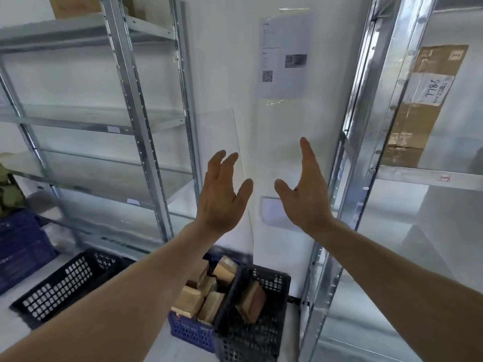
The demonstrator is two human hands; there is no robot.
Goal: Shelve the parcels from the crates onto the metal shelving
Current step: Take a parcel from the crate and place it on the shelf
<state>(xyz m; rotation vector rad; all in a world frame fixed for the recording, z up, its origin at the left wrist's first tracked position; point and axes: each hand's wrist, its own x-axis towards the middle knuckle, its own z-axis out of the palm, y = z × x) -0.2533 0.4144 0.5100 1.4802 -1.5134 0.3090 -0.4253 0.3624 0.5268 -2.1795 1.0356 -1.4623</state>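
Parcels (206, 291), brown cardboard, small, sit low in blue plastic crate (188, 330) and adjoining black lattice crate (261, 325) on floor, directly below your raised hands. Left hand (222, 197) and right hand (303, 197) both empty, fingers spread, palms facing each other. Left hand slightly nearer blue crate. Reach down, not forward. Galvanised metal shelving (146, 121) at left, more at right. Your left forearm hides part of blue crate; parcel labels unreadable.

L hand (222, 197) & R hand (304, 197) raised, open, empty, palms facing. Brown parcels (206, 291) in blue crate (190, 331) below; black crate (258, 333) beside. Metal shelving (136, 100) left.
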